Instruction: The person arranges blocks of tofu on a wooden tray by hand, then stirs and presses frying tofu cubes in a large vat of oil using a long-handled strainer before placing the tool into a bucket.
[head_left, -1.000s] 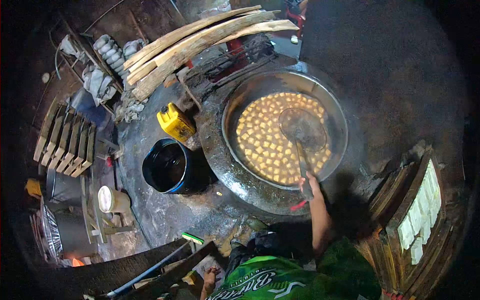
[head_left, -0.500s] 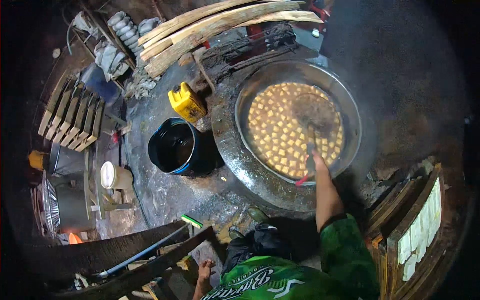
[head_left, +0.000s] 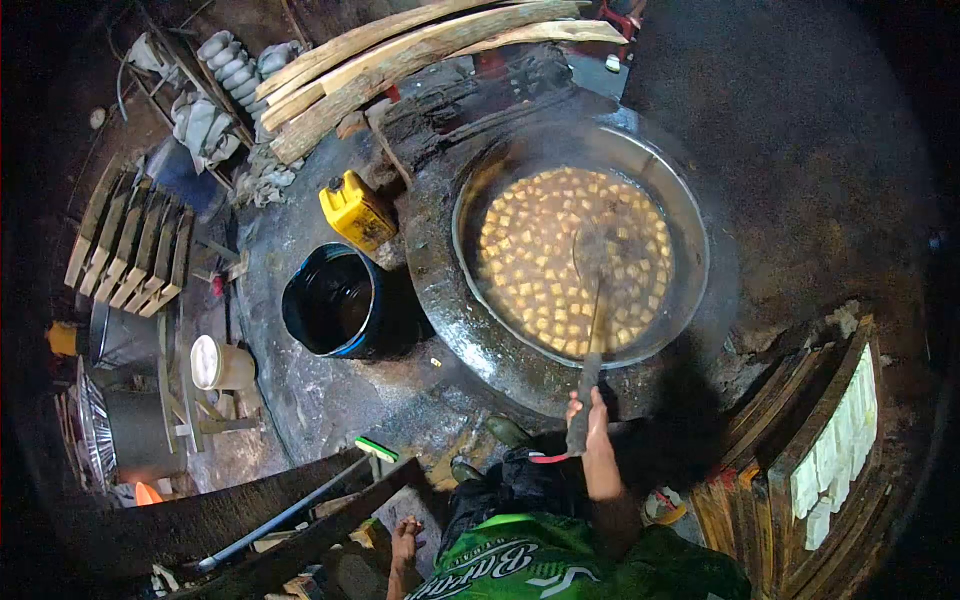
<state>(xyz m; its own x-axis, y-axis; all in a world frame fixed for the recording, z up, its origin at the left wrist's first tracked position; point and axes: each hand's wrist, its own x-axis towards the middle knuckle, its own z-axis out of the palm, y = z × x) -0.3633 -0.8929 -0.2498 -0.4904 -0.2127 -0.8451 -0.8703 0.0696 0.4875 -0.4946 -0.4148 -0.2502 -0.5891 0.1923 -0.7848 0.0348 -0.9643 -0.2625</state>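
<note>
My right hand [head_left: 592,430] is closed around the dark grip of a long-handled skimmer [head_left: 599,325]. A red strap hangs at the end of the grip. The skimmer's round head sits in the cloudy liquid, partly hidden by it, among many golden cubes [head_left: 545,312] that look like tofu. Liquid and cubes lie in a large round metal pan [head_left: 708,255], set in a dark stove surround [head_left: 450,330]. Low beside my body, my left hand [head_left: 406,537] hangs with its fingers loosely apart and nothing visible in it.
Left of the pan stand a dark blue-rimmed drum [head_left: 300,325] and a yellow jerrycan [head_left: 357,212]. Split logs [head_left: 380,65] lie behind. On the right, wooden frames [head_left: 770,400] lean with white slabs [head_left: 835,440]. A green-headed brush [head_left: 376,450] lies near my left hand.
My right hand has drawn back toward my body with the skimmer. The skimmer's head has shifted slightly toward me and left through the liquid. My left hand stays low at my side.
</note>
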